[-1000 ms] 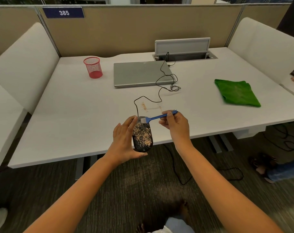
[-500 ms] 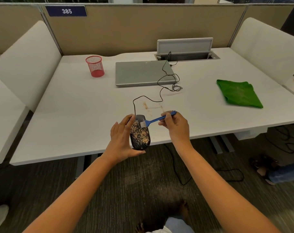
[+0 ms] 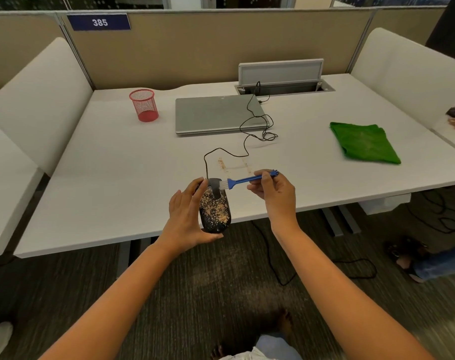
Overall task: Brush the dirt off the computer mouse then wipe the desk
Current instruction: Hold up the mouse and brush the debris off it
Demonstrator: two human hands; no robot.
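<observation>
The left hand [image 3: 187, 216] cradles the black computer mouse [image 3: 215, 207] at the near edge of the desk [image 3: 117, 178], its fingers [image 3: 199, 189] curled along the mouse's left side and the thumb under its near end; tan dirt [image 3: 216, 207] speckles the top. The right hand [image 3: 275, 189] pinches the blue brush [image 3: 243, 180] by its handle between thumb and fingers; the white bristles touch the mouse's far end, just right of the left fingertips. The green cloth [image 3: 364, 142] lies flat, well apart to the right.
</observation>
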